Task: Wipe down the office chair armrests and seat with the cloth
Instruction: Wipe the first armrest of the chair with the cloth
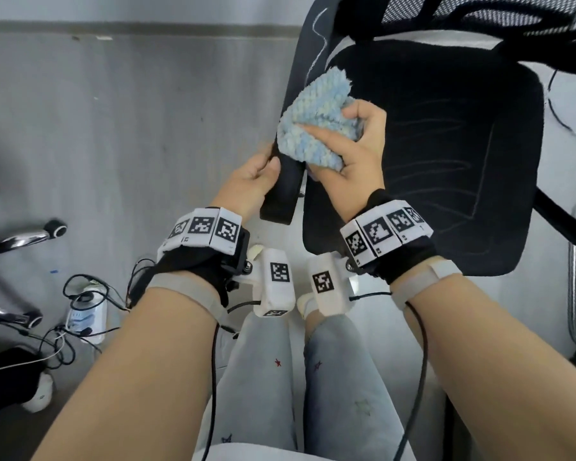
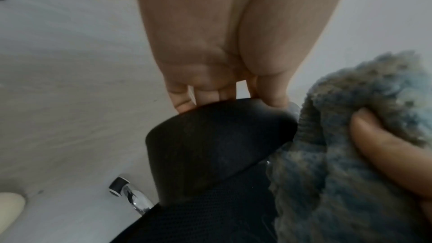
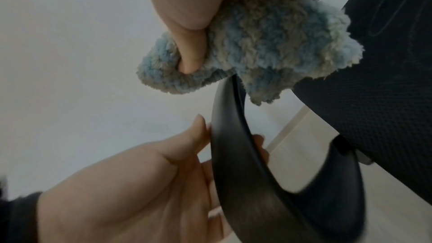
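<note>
The person stands over the office chair, working on the armrest [image 1: 288, 174] that runs through the middle of the head view, just left of the black seat [image 1: 446, 154]. The right hand [image 1: 353, 151] has the fluffy blue cloth [image 1: 316, 118] bunched against the armrest's top; its thumb and fingers are curled into the pile, pinching the wad, as the right wrist view shows plainly. The left hand [image 1: 250, 181] steadies the near end of the armrest, thumb on the upper face and fingers wrapped round the outer edge and underneath, so the bar sits clamped between them.

I judge the armrest-wiping step to be in hand, with this one arm partly covered. The seat shows faint streaks, but I cannot tell whether they are wipe marks. The second armrest, at the right edge of the frame, looks untouched.

The next move probably calls for drawing the cloth along the armrest toward the gripping hand, which must shift or lift clear so that the end gets wiped too.
</note>
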Tool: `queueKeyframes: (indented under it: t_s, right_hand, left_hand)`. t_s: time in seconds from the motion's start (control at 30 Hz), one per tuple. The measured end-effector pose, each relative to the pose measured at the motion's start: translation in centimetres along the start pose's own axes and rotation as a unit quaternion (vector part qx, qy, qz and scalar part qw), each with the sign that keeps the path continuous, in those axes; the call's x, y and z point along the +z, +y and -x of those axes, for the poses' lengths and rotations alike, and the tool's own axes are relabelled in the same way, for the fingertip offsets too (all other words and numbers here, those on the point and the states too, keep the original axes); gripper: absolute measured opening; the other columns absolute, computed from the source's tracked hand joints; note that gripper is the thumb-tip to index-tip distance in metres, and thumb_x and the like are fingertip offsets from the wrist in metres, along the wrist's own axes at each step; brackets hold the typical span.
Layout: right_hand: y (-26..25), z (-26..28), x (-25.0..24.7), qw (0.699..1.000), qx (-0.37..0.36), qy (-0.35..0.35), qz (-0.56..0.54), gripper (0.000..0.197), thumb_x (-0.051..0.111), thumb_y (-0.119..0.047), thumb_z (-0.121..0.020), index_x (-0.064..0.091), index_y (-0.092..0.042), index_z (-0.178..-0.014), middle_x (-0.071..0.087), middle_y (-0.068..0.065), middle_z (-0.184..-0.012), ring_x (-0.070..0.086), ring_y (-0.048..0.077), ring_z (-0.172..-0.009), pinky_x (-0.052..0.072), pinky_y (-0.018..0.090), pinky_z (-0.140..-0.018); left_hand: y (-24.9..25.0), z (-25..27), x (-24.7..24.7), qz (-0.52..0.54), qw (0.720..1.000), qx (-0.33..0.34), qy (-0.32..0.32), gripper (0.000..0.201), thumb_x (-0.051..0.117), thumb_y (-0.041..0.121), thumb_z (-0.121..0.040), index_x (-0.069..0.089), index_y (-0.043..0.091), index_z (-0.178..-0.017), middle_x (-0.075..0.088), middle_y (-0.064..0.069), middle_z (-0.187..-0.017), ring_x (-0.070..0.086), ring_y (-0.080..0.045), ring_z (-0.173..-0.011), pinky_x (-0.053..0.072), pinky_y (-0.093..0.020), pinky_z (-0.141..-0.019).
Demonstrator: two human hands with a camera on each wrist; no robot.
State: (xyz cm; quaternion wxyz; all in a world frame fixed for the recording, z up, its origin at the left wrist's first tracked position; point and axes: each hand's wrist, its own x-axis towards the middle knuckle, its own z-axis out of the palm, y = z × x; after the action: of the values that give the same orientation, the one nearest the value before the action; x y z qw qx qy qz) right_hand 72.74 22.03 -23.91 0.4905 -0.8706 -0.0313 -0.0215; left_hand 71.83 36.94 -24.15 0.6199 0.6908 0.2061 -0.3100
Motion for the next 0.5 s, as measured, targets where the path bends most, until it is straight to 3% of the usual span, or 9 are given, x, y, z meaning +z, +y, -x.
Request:
queueKeyframes:
  t_s: [0.07, 0.1, 0.17, 0.23, 0.3, 0.33, 0.43, 0.5]
  right_hand:
    - [0.1, -0.3, -0.5, 0.999, 0.031, 0.004, -0.01, 0.038, 0.068, -0.012, -0.074, 0.06, -0.034, -0.104, 0.027, -0.009, -0.111, 0.03, 0.022, -0.118, 0.032, 0.029, -0.107]
    - [0.2, -0.3, -0.9, 0.998, 0.061, 0.021, -0.014, 0.035, 0.066, -0.012, -0.075, 0.061, -0.032, -0.103, 0.026, -0.008, -0.113, 0.03, 0.021, -0.119, 0.03, 0.024, -0.107]
    - [0.9, -0.4, -1.9, 0.989, 0.125, 0.071, -0.027, 0.025, 0.063, -0.014, -0.076, 0.065, -0.02, -0.1, 0.024, -0.002, -0.116, 0.03, 0.019, -0.119, 0.028, 0.012, -0.103]
    - [1.2, -0.4, -2.6, 0.984, 0.155, 0.089, -0.021, 0.024, 0.062, -0.014, -0.077, 0.065, -0.005, -0.099, 0.024, 0.003, -0.117, 0.03, 0.011, -0.115, 0.025, -0.001, -0.095]
    - [1.3, -0.1, -2.6, 0.984, 0.164, 0.068, -0.025, 0.027, 0.064, -0.012, -0.079, 0.061, 0.002, -0.102, 0.026, 0.001, -0.114, 0.031, -0.003, -0.11, 0.025, -0.006, -0.089]
    - [1.0, 0.1, -2.3, 0.985, 0.161, 0.046, -0.031, 0.027, 0.064, -0.012, -0.08, 0.06, 0.002, -0.103, 0.026, -0.001, -0.114, 0.031, -0.006, -0.109, 0.025, -0.005, -0.089]
    - [0.4, 1.7, -1.2, 0.995, 0.088, -0.029, 0.027, 0.028, 0.064, -0.016, -0.078, 0.064, -0.013, -0.106, 0.025, 0.003, -0.118, 0.029, 0.016, -0.118, 0.021, 0.002, -0.099]
    - [0.0, 2.5, -0.5, 0.996, 0.05, -0.068, 0.037, 0.033, 0.066, -0.018, -0.076, 0.065, -0.017, -0.109, 0.027, 0.005, -0.119, 0.029, 0.024, -0.119, 0.021, 0.01, -0.103]
  left_hand:
    - [0.2, 0.6, 0.2, -0.027, 0.999, -0.009, -0.024, 0.045, 0.041, 0.025, -0.096, 0.033, 0.03, -0.14, 0.059, 0.01, -0.111, 0.057, -0.003, -0.097, 0.048, -0.018, -0.089]
    - [0.1, 1.0, 0.4, -0.043, 0.998, -0.015, -0.038, 0.048, 0.041, 0.023, -0.096, 0.028, 0.033, -0.141, 0.058, 0.009, -0.114, 0.057, -0.005, -0.099, 0.048, -0.016, -0.083]
    - [-0.2, 1.9, 0.5, -0.07, 0.995, -0.039, -0.055, 0.052, 0.043, 0.023, -0.095, 0.025, 0.038, -0.141, 0.058, 0.004, -0.123, 0.056, -0.017, -0.114, 0.049, -0.027, -0.081]
    - [-0.7, 2.6, 0.7, -0.068, 0.993, -0.071, -0.057, 0.052, 0.044, 0.023, -0.094, 0.027, 0.04, -0.14, 0.06, -0.002, -0.125, 0.054, -0.021, -0.118, 0.049, -0.029, -0.072]
    - [-1.4, 3.2, 0.8, -0.047, 0.993, -0.093, -0.055, 0.05, 0.045, 0.023, -0.094, 0.03, 0.041, -0.139, 0.065, 0.004, -0.107, 0.06, -0.018, -0.101, 0.043, -0.024, -0.061]
    - [-1.8, 3.4, 0.8, -0.041, 0.993, -0.096, -0.054, 0.05, 0.045, 0.024, -0.094, 0.032, 0.042, -0.138, 0.064, 0.01, -0.098, 0.058, -0.015, -0.092, 0.039, -0.024, -0.06]
    - [-2.8, 3.6, 0.3, -0.024, 0.994, -0.102, -0.041, 0.048, 0.047, 0.024, -0.093, 0.036, 0.043, -0.135, 0.06, 0.014, -0.085, 0.051, -0.007, -0.075, 0.035, -0.025, -0.057]
    - [-3.2, 3.7, -0.3, -0.017, 0.993, -0.111, -0.033, 0.046, 0.048, 0.023, -0.092, 0.039, 0.041, -0.133, 0.059, 0.013, -0.082, 0.05, -0.007, -0.072, 0.033, -0.024, -0.055]
